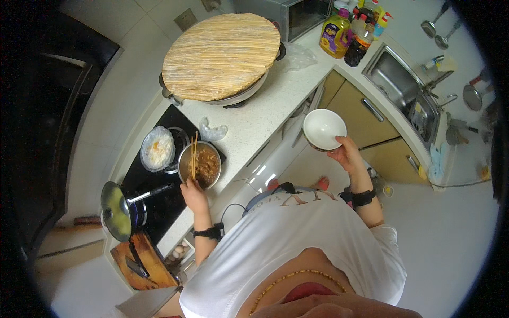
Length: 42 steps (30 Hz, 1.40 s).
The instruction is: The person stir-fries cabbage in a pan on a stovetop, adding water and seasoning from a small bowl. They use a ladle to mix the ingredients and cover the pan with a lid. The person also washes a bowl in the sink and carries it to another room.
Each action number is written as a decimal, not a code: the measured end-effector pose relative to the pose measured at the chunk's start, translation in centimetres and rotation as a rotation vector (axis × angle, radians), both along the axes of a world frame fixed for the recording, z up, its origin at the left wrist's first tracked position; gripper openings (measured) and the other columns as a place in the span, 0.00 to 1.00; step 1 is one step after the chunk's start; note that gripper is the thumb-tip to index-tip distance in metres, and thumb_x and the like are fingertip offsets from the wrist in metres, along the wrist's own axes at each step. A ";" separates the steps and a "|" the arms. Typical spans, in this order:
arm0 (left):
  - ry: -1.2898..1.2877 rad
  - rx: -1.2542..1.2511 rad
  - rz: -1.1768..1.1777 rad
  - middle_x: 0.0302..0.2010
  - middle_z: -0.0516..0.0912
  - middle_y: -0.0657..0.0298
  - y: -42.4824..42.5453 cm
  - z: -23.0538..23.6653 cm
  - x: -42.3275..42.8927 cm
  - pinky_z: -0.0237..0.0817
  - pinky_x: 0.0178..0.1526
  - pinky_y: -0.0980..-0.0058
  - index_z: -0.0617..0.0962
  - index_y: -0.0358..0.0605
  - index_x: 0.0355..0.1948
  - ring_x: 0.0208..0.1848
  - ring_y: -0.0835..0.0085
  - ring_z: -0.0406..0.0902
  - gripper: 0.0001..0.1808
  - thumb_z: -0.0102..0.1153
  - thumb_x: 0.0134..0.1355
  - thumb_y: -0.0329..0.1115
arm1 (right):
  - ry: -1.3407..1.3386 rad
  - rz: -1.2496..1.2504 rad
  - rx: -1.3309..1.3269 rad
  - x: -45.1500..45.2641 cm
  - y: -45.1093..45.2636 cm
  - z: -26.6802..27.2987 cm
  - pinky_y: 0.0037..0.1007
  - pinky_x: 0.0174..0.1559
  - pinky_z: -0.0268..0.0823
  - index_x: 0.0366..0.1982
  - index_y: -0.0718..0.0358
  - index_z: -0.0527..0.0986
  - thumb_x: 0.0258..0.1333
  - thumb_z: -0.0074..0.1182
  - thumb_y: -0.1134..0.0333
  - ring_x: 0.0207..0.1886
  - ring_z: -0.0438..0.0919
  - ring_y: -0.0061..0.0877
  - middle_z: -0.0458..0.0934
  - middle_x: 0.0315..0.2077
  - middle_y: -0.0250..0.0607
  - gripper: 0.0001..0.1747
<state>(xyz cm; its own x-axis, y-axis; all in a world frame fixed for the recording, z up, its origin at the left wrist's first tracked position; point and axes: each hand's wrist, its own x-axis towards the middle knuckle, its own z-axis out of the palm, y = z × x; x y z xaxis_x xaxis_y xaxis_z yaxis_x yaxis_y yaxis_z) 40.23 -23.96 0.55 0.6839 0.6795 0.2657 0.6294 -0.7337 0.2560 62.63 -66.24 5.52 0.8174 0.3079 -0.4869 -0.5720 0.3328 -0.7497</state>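
My left hand point(195, 194) is at the near rim of a steel bowl point(182, 163), its fingers closed around a pair of wooden chopsticks point(193, 155). The chopsticks cross the bowl's left side, and brown minced food in liquid point(206, 165) fills its bottom. Whether the fingers also grip the rim is hidden. My right hand point(346, 154) holds a white bowl point(325, 129) by its near rim, above the floor in front of the cabinets. The bowl's inside looks bare, and its outside has a dark pattern.
A round stalk mat point(222, 55) covers a wide pan on the counter point(242, 131). On the black cooktop point(171, 210) are a plastic-covered bowl point(158, 149) and a long-handled pan point(115, 210). Bottles point(336, 33), a sink point(391, 75) and a cutting board with a knife point(143, 262) lie around.
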 end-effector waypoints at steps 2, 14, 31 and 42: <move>0.014 0.071 0.026 0.35 0.73 0.47 -0.4 -0.2 0.3 0.65 0.36 0.57 0.75 0.41 0.44 0.35 0.48 0.72 0.13 0.52 0.59 0.35 | 0.006 -0.003 0.060 1.9 -1.7 -1.1 0.29 0.36 0.74 0.54 0.64 0.62 0.52 0.53 0.63 0.38 0.77 0.27 0.75 0.41 0.42 0.28; -0.181 0.093 0.024 0.43 0.72 0.46 -11.7 4.3 8.5 0.63 0.48 0.59 0.74 0.39 0.46 0.46 0.48 0.69 0.23 0.64 0.49 0.37 | -0.058 0.066 -0.065 11.3 -15.5 -1.8 0.31 0.44 0.68 0.55 0.66 0.61 0.53 0.53 0.60 0.49 0.72 0.34 0.69 0.49 0.46 0.30; 0.180 -1.816 -0.648 0.59 0.66 0.55 -44.0 8.7 43.0 0.70 0.49 0.66 0.53 0.47 0.66 0.59 0.64 0.66 0.39 0.54 0.61 0.51 | -0.019 -0.007 0.143 21.8 -23.4 -0.3 0.43 0.42 0.74 0.62 0.61 0.53 0.58 0.45 0.66 0.51 0.73 0.39 0.66 0.54 0.47 0.31; 0.421 -2.057 -0.814 0.56 0.68 0.55 -55.2 5.1 57.5 0.73 0.46 0.64 0.58 0.48 0.62 0.52 0.64 0.73 0.29 0.53 0.62 0.36 | -0.228 0.041 -0.386 28.7 -35.6 -1.2 0.40 0.51 0.68 0.61 0.60 0.56 0.60 0.47 0.54 0.56 0.69 0.36 0.63 0.57 0.42 0.32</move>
